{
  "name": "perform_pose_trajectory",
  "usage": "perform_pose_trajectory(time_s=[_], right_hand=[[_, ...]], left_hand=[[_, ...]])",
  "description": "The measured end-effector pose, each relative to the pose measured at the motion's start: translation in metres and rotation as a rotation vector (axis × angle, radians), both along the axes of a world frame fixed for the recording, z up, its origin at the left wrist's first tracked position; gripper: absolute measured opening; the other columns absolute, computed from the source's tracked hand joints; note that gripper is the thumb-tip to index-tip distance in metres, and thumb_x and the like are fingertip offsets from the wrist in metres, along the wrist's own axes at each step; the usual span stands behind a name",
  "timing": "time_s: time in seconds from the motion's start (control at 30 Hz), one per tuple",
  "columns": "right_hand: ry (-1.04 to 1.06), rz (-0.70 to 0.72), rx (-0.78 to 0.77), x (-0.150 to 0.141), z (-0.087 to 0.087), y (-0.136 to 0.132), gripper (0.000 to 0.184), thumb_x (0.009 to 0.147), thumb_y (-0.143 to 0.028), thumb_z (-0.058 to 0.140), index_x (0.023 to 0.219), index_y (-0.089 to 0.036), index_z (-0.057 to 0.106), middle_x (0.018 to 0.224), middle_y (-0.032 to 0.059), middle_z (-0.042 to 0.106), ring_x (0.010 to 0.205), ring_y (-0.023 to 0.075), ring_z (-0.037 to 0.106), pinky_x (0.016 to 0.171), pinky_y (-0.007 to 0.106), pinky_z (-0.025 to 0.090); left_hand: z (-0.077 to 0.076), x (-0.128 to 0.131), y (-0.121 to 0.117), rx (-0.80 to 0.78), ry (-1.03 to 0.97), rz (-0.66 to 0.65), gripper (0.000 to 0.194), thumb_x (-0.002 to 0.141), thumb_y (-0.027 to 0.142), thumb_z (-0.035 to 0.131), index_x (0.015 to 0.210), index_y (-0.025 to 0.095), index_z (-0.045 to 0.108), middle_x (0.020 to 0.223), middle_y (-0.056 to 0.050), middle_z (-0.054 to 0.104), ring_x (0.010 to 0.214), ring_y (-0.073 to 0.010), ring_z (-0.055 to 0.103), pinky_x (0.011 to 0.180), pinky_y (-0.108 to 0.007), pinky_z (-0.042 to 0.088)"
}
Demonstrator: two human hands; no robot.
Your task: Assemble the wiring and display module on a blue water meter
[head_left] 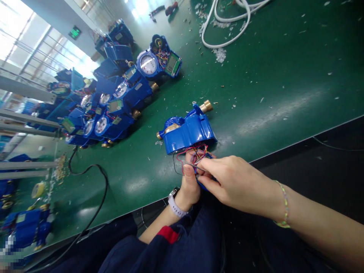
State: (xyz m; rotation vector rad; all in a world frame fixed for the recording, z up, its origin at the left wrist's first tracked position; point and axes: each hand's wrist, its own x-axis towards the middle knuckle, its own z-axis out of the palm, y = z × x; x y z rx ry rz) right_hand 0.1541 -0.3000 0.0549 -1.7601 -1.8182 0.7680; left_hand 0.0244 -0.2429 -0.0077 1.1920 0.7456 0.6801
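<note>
At near edge of green bench (270,76): blue meter housing (187,131) lying on side, brass fittings at both ends, coloured wires (196,149) spilling from its open end. Left hand (189,182) closed around small blue part, thumb up against wires. Right hand (236,182) pinching wires with fingertips. Further back-left, cluster of blue meters (113,106); white hose (227,22) coiled at far edge; black cable (96,197) trailing left.
</note>
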Motion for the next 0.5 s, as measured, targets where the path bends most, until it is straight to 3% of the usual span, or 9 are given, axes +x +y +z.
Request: perform_pose_trajectory(time_s=[0.27,0.4,0.5], right_hand=[[-0.164,0.017,0.040,-0.005,-0.004,0.005,0.009,0.077,-0.014,0.056,0.073,-0.019,0.050,0.063,0.0016,0.059,0.056,0.0183,0.057,0.052,0.029,0.021],[-0.274,0.017,0.212,0.008,-0.003,0.003,0.008,0.079,-0.012,0.052,0.073,-0.018,0.051,0.065,0.0020,0.060,0.054,0.0174,0.057,0.050,0.030,0.022],[-0.309,-0.093,0.346,0.028,0.005,0.005,0.010,0.084,-0.013,0.049,0.076,-0.017,0.054,0.066,0.0027,0.060,0.055,0.0167,0.057,0.051,0.029,0.027]], left_hand=[[0.001,0.000,0.006,0.032,0.049,-0.029,0.059,0.085,0.073,0.041,0.108,0.022,0.059,0.099,-0.003,0.066,0.098,-0.0206,0.062,0.090,-0.032,0.050],[-0.003,-0.003,0.011,0.084,0.047,-0.040,0.052,0.088,0.068,0.043,0.104,0.022,0.061,0.101,-0.002,0.066,0.103,-0.0192,0.061,0.100,-0.031,0.044],[-0.003,-0.006,0.010,-0.004,0.029,-0.057,0.053,0.089,0.066,0.044,0.109,0.020,0.060,0.111,-0.005,0.067,0.114,-0.0235,0.059,0.105,-0.036,0.043]])
